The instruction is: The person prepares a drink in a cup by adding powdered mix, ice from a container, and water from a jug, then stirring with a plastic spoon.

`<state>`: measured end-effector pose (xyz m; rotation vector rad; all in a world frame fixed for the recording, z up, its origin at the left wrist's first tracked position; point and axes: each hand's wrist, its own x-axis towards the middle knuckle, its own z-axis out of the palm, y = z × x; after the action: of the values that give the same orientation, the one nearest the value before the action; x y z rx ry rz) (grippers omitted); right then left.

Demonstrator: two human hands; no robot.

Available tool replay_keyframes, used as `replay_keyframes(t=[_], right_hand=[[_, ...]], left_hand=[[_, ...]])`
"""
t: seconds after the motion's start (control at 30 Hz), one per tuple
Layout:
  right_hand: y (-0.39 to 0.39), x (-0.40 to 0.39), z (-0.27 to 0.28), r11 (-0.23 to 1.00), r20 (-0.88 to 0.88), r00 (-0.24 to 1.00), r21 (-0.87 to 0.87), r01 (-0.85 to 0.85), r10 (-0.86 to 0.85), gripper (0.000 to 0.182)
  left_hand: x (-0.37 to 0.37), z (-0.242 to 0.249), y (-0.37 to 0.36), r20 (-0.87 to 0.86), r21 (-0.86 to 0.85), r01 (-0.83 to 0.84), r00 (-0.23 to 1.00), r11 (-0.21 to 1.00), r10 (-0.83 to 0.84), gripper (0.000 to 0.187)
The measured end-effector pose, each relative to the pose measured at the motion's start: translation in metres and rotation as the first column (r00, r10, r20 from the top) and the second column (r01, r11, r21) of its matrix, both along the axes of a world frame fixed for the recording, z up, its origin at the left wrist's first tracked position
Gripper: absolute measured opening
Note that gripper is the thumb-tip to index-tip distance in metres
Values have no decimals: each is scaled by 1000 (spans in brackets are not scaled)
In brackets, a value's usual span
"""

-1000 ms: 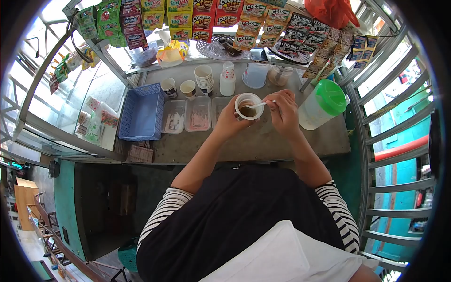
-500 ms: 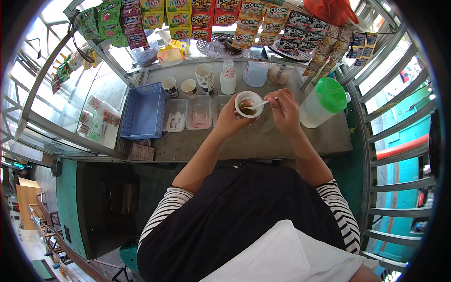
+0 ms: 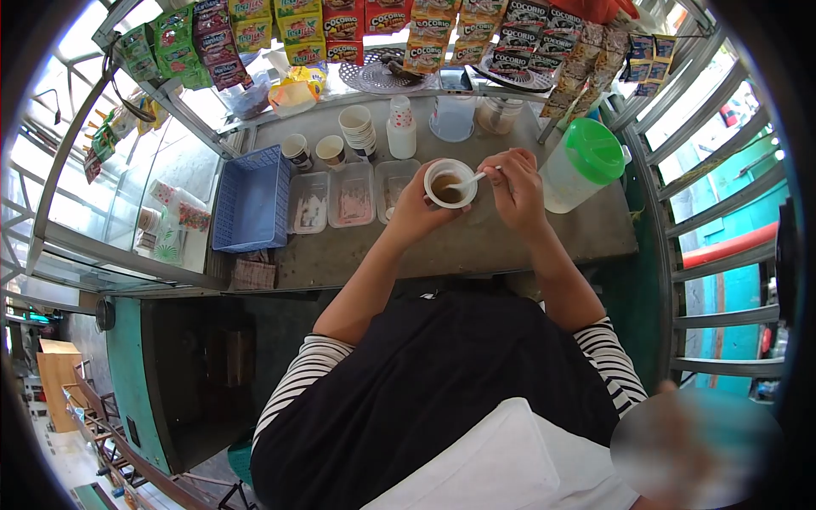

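Observation:
Over the counter, my left hand (image 3: pixel 418 211) is wrapped round a white paper cup (image 3: pixel 435 199) with brown liquid inside. The fingers of my right hand (image 3: pixel 517 187) pinch the handle of a white spoon (image 3: pixel 473 180), whose bowl end dips into the liquid. Behind and left of the cup lie shallow clear plastic containers, one holding pinkish powder (image 3: pixel 352 201) and another holding white powder (image 3: pixel 311 209). A large clear pitcher with a green lid (image 3: pixel 593 151) stands right of my right hand.
A blue basket (image 3: pixel 250 202) sits at the counter's left end. Stacked paper cups (image 3: pixel 358 129), a white bottle (image 3: pixel 402 141) and clear tubs (image 3: pixel 452 117) line the back. Sachet strips (image 3: pixel 425 42) hang above. Part of a person, blurred (image 3: pixel 693 442), shows at lower right.
My view has shifted slightly. The cup looks more level, with more of the liquid showing, and the spoon has moved within it. A blurred person has appeared at the lower right.

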<state>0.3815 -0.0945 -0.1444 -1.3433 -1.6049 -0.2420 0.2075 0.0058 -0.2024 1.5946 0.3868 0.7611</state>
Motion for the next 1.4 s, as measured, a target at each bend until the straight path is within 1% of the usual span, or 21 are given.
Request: replay_keyframes(t=[0.1,0.17,0.2,0.23,0.3,0.4,0.47,0.53,0.87,0.93,0.97,1.03,1.17,1.27,1.33,1.4], right_hand=[[0,1,0,1000,2,1000,19,4,-4,12],[-1,-1,-1,1000,-55,998,8,-28,28,11],[-2,-1,-1,1000,-54,998,9,-28,28,11],[-2,0,-1,999,-65,997,-11,-44,43,11],[-3,1,-1,998,-78,995,-31,-59,56,11],[-3,5,-1,999,-60,998,-18,-30,29,9],[-4,5,2,1000,20,1000,15,-2,2,6],[-4,2,2,1000,22,1000,18,-12,12,5],[-5,0,5,999,17,999,-8,-31,31,3],[-5,0,3,999,21,999,-2,-35,35,3],[-4,1,3,999,26,999,7,-40,40,3],[-4,1,5,999,28,999,-2,-36,36,3],[-4,3,3,1000,29,999,-20,-21,21,4],[-3,3,3,1000,24,999,-18,-24,25,4],[-2,5,2,1000,36,999,-13,-22,23,4],[-1,5,1,1000,42,999,-13,-18,18,5]], left_hand=[[3,4,-1,-1,12,9,1000,1000,-9,80],[5,3,-3,-16,17,17,1000,1000,-17,80],[5,2,-3,-11,-11,28,1000,1000,-29,80],[5,2,-3,-7,-40,40,999,998,-40,80],[5,1,-4,-13,-18,35,999,999,-35,80],[6,2,-5,-4,1,29,1000,1000,-29,80],[5,4,-7,9,1,24,1000,1000,-24,79],[5,9,-11,35,-51,12,999,999,-10,73],[5,7,-10,38,-42,9,999,999,-8,73],[5,6,-8,-1,-28,29,1000,999,-29,79],[5,7,-8,3,-27,27,1000,999,-27,79],[5,8,-11,22,-21,-11,1000,1000,11,73],[5,6,-11,24,-34,-4,1000,999,5,73],[6,5,-9,-9,-3,-22,1000,1000,22,73],[8,-1,-5,-16,37,-10,1000,999,10,81],[8,-4,-4,-12,20,-7,1000,1000,7,81]])
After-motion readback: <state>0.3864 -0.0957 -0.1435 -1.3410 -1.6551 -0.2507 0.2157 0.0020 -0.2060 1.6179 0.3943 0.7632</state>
